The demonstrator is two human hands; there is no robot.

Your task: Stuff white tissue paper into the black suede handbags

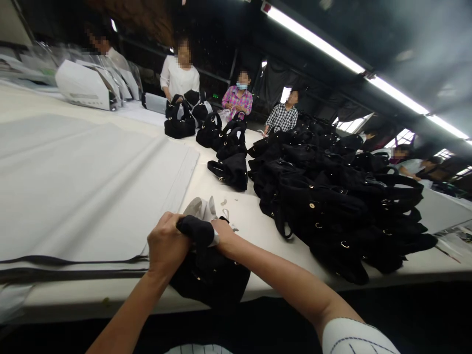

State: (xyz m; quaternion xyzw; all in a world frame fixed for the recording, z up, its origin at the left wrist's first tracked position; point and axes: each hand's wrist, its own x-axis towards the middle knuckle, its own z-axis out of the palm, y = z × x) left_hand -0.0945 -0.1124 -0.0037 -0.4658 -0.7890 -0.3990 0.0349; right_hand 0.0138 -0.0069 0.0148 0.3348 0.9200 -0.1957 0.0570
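A black handbag [217, 278] with small gold-coloured fittings sits at the table's front edge, right before me. My left hand [168, 243] is closed around the black fabric at the top of the bag. My right hand [223, 235] reaches into or behind the bag's top; its fingers are mostly hidden by the fabric. Crumpled whitish paper [201, 208] sticks up from the bag between my hands. Whether the right fingers grip this paper or the bag cannot be made out.
A large heap of black handbags [324, 196] covers the table's right side. More bags [230, 172] stand in a row ahead. Flat grey-white sheets [81, 182] lie stacked at left. Paper scraps [225, 214] lie beyond my hands. Several people work across the table [201, 184].
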